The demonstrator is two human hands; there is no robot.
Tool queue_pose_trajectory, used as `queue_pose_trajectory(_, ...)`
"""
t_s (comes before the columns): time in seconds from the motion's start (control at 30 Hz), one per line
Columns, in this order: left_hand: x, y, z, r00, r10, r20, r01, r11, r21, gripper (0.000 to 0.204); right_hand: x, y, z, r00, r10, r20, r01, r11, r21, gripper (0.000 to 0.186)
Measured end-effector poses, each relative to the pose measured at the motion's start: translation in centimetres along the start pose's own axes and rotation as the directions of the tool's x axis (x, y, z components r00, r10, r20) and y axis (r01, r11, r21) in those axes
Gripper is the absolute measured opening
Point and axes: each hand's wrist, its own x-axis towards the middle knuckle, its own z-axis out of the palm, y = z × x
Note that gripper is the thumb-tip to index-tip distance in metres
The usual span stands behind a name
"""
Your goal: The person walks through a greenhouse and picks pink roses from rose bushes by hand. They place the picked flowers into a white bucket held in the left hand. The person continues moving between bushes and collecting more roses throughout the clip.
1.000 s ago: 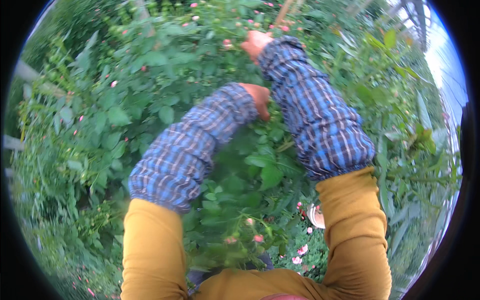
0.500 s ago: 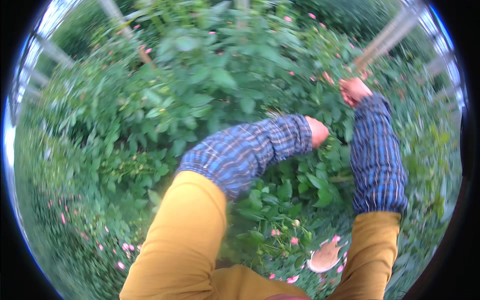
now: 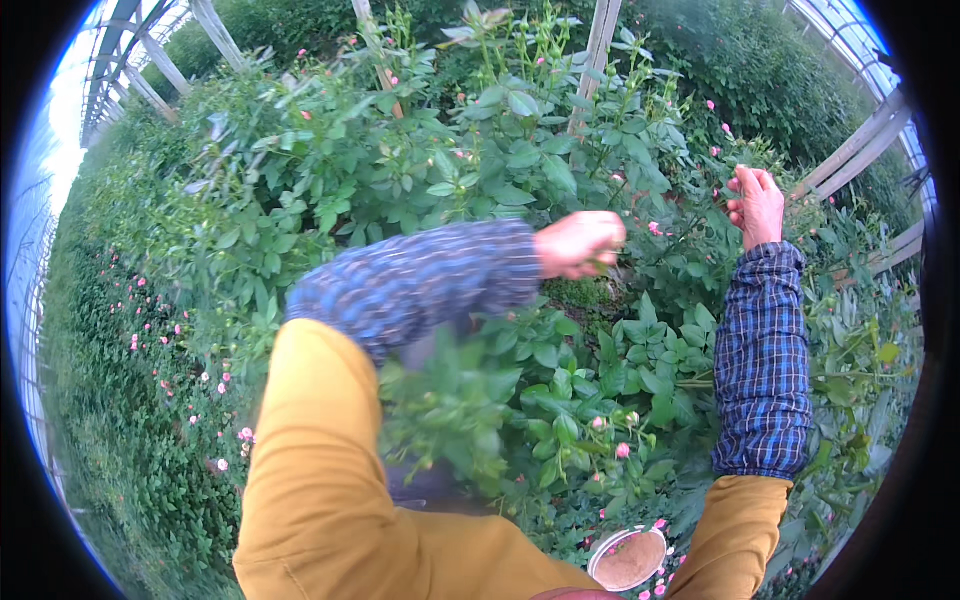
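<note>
My left hand (image 3: 580,243) reaches in from the left over the rose bushes (image 3: 520,170), its fingers curled closed and smeared by motion. A bit of green shows under its fingertips, too blurred to name. Farther right and a little higher, my right hand (image 3: 757,203) is raised beside the leaves with its fingers pinched together. Whatever lies between those fingers is too small to make out. Blurred leafy rose stems (image 3: 445,405) hang just below my left forearm; whether anything holds them cannot be told. Both forearms wear blue plaid sleeve covers (image 3: 762,360) over yellow sleeves.
A round white-rimmed container (image 3: 628,560) with something brown inside sits low by my body, pink petals around it. Pink roses (image 3: 622,450) dot the foliage. Wooden posts (image 3: 596,60) rise among the bushes, with more slanting posts (image 3: 855,150) at the right.
My left hand has moved left and up, away from the lower leaves. My right hand sits slightly farther right and lower. The whole view has shifted, bringing more of the left side in.
</note>
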Motion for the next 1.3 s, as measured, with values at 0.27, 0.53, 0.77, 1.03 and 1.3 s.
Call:
queue_pose_trajectory(0.27, -22.5, -11.6, -3.1, 0.896, 0.368, 0.247, -0.286, 0.053, 0.957, 0.041, -6.7, -9.6, 3.8, 0.98, -0.179, 0.084, 0.101, 0.817, 0.568, 0.027)
queue_pose_trajectory(0.53, -19.9, -20.0, 10.9, 0.694, -0.129, -0.709, -0.236, 0.889, -0.393, 0.026, -21.4, -14.4, 7.2, 0.9, -0.158, 0.405, -0.131, 0.79, 0.599, 0.02)
queue_pose_trajectory(0.77, -14.2, -19.7, 18.5, 0.738, 0.267, -0.619, -0.238, 0.962, 0.131, 0.03, -33.4, -12.3, 2.8, 0.86, -0.299, 0.414, 0.002, 0.813, 0.582, 0.018)
queue_pose_trajectory(1.03, -17.0, -23.7, 20.0, 0.906, -0.127, -0.405, 0.07, 0.986, -0.154, 0.027, -36.8, 0.3, 13.8, 0.849, -0.33, 0.414, 0.262, 0.941, 0.212, 0.021)
queue_pose_trajectory(1.3, -21.2, -16.8, 10.0, 0.705, -0.252, -0.663, -0.032, 0.922, -0.385, 0.02, -28.5, 7.7, 15.7, 0.917, 0.103, 0.386, -0.159, 0.98, 0.116, 0.012)
